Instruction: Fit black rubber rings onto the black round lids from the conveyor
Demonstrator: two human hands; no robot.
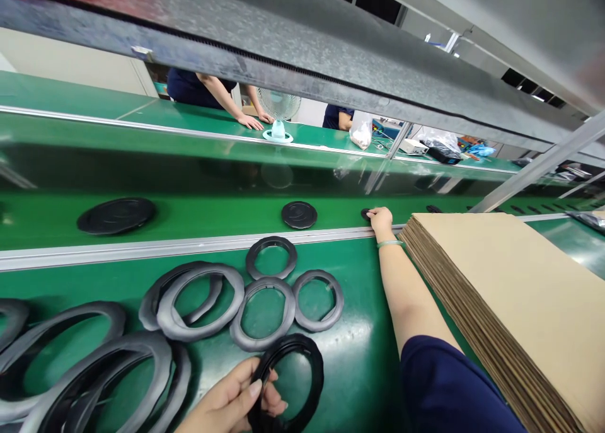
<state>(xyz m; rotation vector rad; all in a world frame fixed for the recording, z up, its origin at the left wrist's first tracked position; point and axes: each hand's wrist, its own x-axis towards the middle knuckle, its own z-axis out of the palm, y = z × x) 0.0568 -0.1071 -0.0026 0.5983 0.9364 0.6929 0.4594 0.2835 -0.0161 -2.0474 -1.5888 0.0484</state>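
Observation:
My left hand [241,398] is closed around the left side of a glossy black ring [314,382], lifted above the green table at the bottom centre. Stretched far forward to the green conveyor belt, my right hand [380,220] has its fingers closed on the edge of a small black disc [365,214], mostly hidden by the fingers. Just beyond the held ring lie several dark grey rings, among them a small ring [336,310] and a larger ring [163,310]. On the belt, left of my right hand, rests a black round disc [299,215].
A stack of cardboard sheets [510,256] stands right of my right arm. Another black disc [116,216] lies on the belt at left. A metal rail [142,250] borders the belt. Across it are a small fan [278,115] and a co-worker's hands [250,121]. A metal beam hangs overhead.

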